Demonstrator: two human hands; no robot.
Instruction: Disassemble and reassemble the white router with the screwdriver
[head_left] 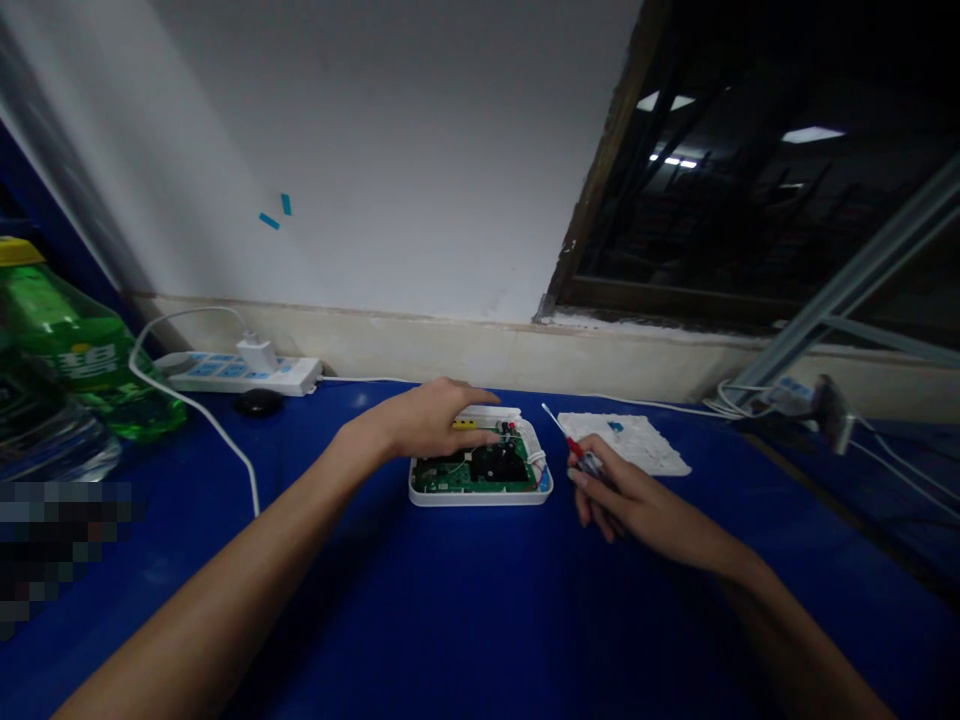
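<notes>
A white plastic case (480, 500) lies on the blue table with a green circuit board (442, 478) inside it. A yellow part, a black area and some wires show on the board. My left hand (431, 418) reaches over the case's back left side, thumb and forefinger stretched out and apart; its other fingers are hidden. Right of the case, my right hand (611, 490) is closed round a screwdriver (574, 447) with a red and clear handle, its shaft pointing up and left. Behind that hand lies a flat white cover (645, 445) with a small blue piece on it.
A white power strip (300, 378) with a plugged-in charger (257, 353) sits by the wall, near a small black object (259, 402). Green bottles (97, 360) stand at the left. A white cable (199, 405) curves across the table. A metal frame (825, 290) slopes at the right.
</notes>
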